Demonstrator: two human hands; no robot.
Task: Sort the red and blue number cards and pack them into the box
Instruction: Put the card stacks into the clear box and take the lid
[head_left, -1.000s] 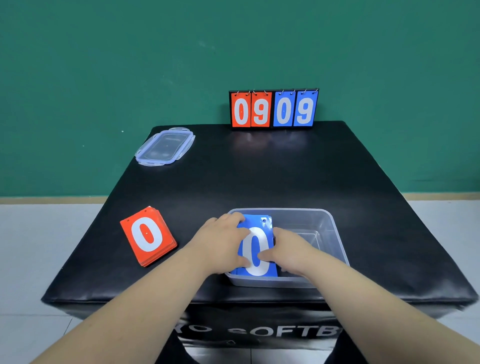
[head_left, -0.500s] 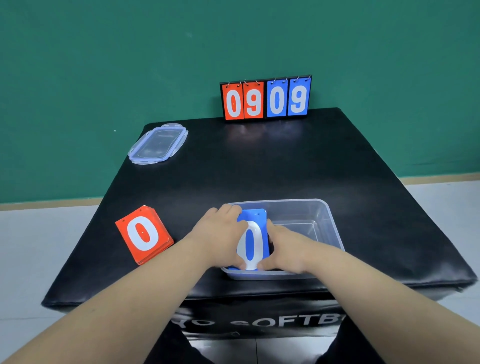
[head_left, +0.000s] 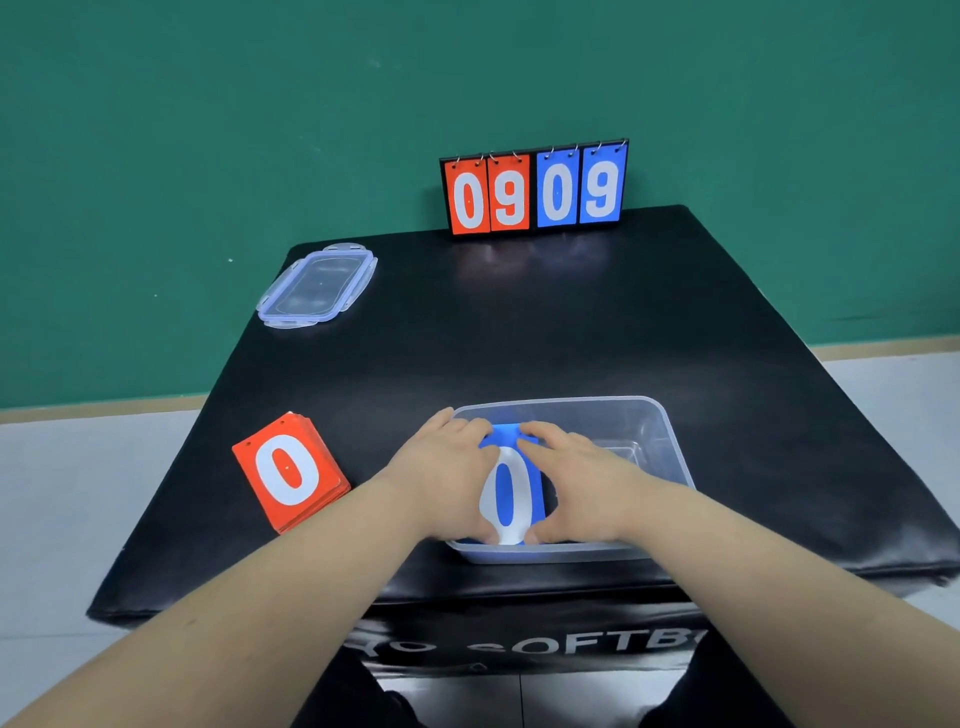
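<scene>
Fingers of the left hand (head_left: 447, 467) and right hand (head_left: 576, 483) close around the blue card stack (head_left: 511, 499), gripping its sides in the clear box's (head_left: 670, 441) left end. Red card stack (head_left: 288, 470) lies left on the counter (head_left: 519, 322).

left hand (head_left: 447, 467) bare | right hand (head_left: 576, 480) bare | forearms sleeveless | trousers possibly dark

A plain green wall (head_left: 208, 130) fills the far side. A pale skirting strip (head_left: 98, 410) runs along its foot above light grey floor (head_left: 78, 519). A black padded table (head_left: 519, 322) stands in front.
</scene>
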